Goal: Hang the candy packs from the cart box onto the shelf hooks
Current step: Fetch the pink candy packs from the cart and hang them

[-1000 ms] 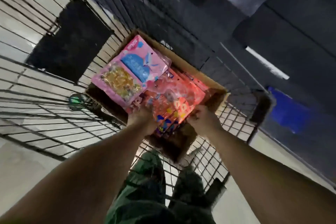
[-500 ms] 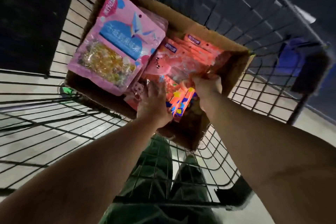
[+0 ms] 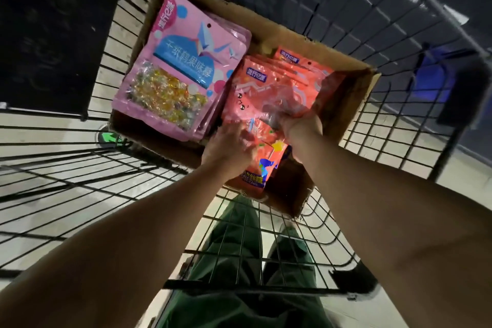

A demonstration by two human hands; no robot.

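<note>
Head camera looks down on both hands inside a cardboard box (image 3: 354, 93) that stands in a wire cart (image 3: 80, 168). The right hand (image 3: 300, 122) has its fingers curled around the upper part of the orange candy packs (image 3: 269, 93), and the crinkled clear plastic is pinched under them. The left hand (image 3: 229, 146) lies just beside it on the lower part of the same stack, with fingers bent over the top pack; they look blurred, and I cannot tell if they really grip it or only press on it. Both forearms come from the bottom corners of the picture and meet at the box, with the wrists close together.

The top orange pack has a blue label in its upper corner with white letters, partly Chinese and with an "e" in it; the pack behind it shows the same label. Near the left hand, its lower end has a yellow star, a blue shape and a dark strip with small text that is too blurred to read.

Left of the hands, touching the orange stack, lies a stack of pink candy packs (image 3: 183, 61). The top one carries the same logo, a blue band with white Chinese characters, paper crane drawings, and a clear window with yellow wrapped candies.

Below the grip, through the cart wires, green trousers (image 3: 234, 261) are visible.
</note>
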